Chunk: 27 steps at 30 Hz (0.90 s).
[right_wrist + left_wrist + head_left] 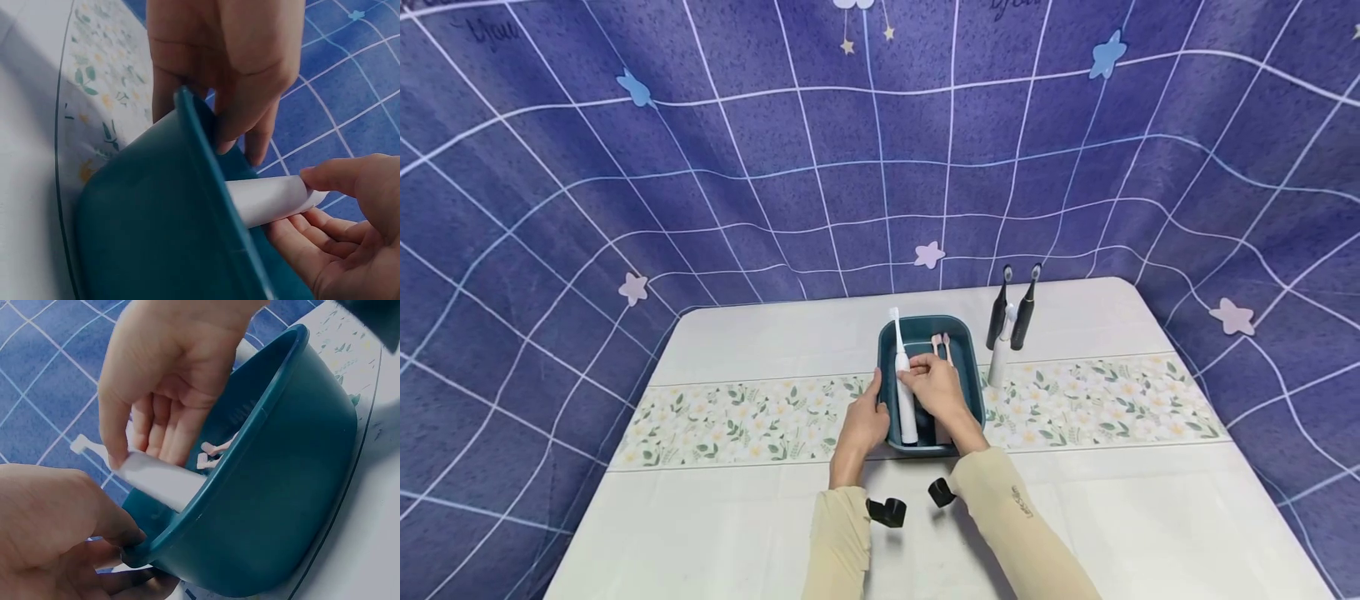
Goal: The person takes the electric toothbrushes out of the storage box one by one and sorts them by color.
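Note:
A teal plastic basin (287, 469) rests on the table ahead of me. My left hand (862, 425) grips its left rim, thumb inside and fingers along the outer wall in the left wrist view. With thumb and fingers, my right hand (938, 387) pinches a white electric toothbrush (907, 417) around the middle of its body. That toothbrush slants over the left part of the basin, its bristle head at the far end and its base inside. Two pink toothbrushes (215, 449) lie in the basin to the right, partly hidden under the right hand and forearm.
Right of the basin stand two black electric toothbrushes, one (997, 321) beside the other (1024, 321), with a white one (998, 367) in front. A floral band (1097, 404) crosses the white table (737, 533). Purple gridded cloth (820, 192) hangs behind and at both sides.

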Each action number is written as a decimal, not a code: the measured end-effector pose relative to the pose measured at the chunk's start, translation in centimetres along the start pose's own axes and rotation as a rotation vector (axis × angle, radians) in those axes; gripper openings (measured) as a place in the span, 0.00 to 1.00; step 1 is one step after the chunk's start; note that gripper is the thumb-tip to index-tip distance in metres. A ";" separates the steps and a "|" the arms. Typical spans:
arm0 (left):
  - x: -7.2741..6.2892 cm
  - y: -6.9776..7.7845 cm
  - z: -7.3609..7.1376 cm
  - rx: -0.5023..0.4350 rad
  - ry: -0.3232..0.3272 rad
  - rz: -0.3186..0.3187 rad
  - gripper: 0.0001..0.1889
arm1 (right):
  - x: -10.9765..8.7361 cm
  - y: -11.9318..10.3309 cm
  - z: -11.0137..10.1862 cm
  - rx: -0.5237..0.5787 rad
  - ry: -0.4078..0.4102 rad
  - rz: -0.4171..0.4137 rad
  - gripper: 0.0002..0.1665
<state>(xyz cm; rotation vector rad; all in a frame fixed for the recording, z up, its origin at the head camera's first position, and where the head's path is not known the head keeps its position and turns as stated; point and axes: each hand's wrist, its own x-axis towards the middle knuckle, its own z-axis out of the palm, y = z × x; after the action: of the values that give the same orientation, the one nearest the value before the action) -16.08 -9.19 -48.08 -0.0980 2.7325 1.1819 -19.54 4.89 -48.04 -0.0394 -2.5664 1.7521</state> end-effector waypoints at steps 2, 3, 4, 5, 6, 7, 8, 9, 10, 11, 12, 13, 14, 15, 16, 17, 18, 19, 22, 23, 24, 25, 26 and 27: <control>0.0 0.0 0.0 -0.004 -0.003 -0.002 0.31 | -0.1 -0.2 -0.2 0.016 0.004 -0.010 0.17; 0.0 0.0 0.0 -0.006 -0.004 -0.004 0.31 | -0.2 -0.4 -0.3 0.024 0.004 -0.013 0.17; 0.0 0.0 0.0 -0.003 -0.005 -0.002 0.31 | -0.3 -0.5 -0.4 0.030 0.006 -0.013 0.17; 0.1 0.0 0.0 0.000 -0.003 -0.001 0.31 | -0.4 -0.6 -0.5 0.037 0.009 -0.014 0.17; 0.1 0.0 0.0 0.000 -0.003 0.000 0.31 | -0.5 -0.7 -0.7 0.040 0.011 -0.018 0.17; 0.1 0.0 0.0 0.003 -0.002 -0.002 0.31 | -0.6 -0.9 -0.8 0.040 0.014 -0.024 0.17; 0.1 0.1 0.0 0.004 0.000 -0.004 0.31 | -0.6 -0.9 -0.9 0.042 0.016 -0.028 0.17; 0.1 0.1 0.1 0.004 0.001 -0.008 0.31 | -0.7 -1.0 -1.0 0.043 0.018 -0.033 0.17; 0.1 0.1 0.1 0.002 0.002 -0.012 0.31 | -0.8 -1.1 -1.1 0.045 0.021 -0.039 0.17; 0.0 0.1 0.1 0.001 0.004 -0.017 0.31 | -0.9 -1.1 -1.2 0.046 0.024 -0.045 0.17; 0.0 0.1 0.1 -0.003 0.004 -0.021 0.31 | -1.0 -1.2 -1.3 0.046 0.029 -0.054 0.17; 0.0 0.2 0.1 -0.007 0.003 -0.028 0.31 | -1.0 -1.2 -1.4 0.044 0.036 -0.063 0.17; 0.0 0.2 0.1 -0.012 0.002 -0.031 0.31 | -1.1 -1.3 -1.5 0.047 0.042 -0.071 0.17; 0.0 0.2 0.1 -0.018 -0.001 -0.031 0.31 | -1.2 -1.3 -1.6 0.051 0.048 -0.082 0.17; 0.0 0.2 0.2 -0.022 -0.002 -0.033 0.31 | -1.3 -1.4 -1.7 0.054 0.055 -0.091 0.17; 0.0 0.3 0.1 -0.026 -0.005 -0.035 0.31 | -1.4 -1.5 -1.8 0.055 0.063 -0.102 0.16; 0.0 0.3 0.1 -0.030 -0.007 -0.038 0.31 | -1.4 -1.5 -1.9 0.057 0.069 -0.113 0.16; -0.1 0.3 0.1 -0.029 -0.008 -0.038 0.31 | -1.5 -1.6 -1.9 0.059 0.075 -0.123 0.16; -0.1 0.3 0.1 -0.025 -0.003 -0.033 0.31 | -1.7 -1.8 -2.2 0.058 0.090 -0.147 0.16; -0.2 0.3 0.1 -0.023 -0.002 -0.030 0.31 | -1.8 -1.9 -2.3 0.057 0.096 -0.153 0.16; -0.2 0.3 0.1 -0.021 -0.003 -0.028 0.31 | -1.8 -1.9 -2.3 0.057 0.099 -0.155 0.16; -0.2 0.3 0.1 -0.021 -0.003 -0.023 0.31 | -1.9 -2.0 -2.4 0.060 0.103 -0.157 0.16; -0.2 0.3 0.0 -0.021 -0.001 -0.021 0.31 | -1.9 -2.0 -2.5 0.067 0.106 -0.159 0.16; -0.2 0.3 0.0 -0.023 -0.002 -0.020 0.31 | -2.0 -2.0 -2.6 0.077 0.108 -0.159 0.16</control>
<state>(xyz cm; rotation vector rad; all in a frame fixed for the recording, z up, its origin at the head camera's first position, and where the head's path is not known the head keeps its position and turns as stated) -15.93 -8.95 -47.85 -0.1263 2.7105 1.2077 -17.46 6.52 -45.20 0.0686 -2.3543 1.7390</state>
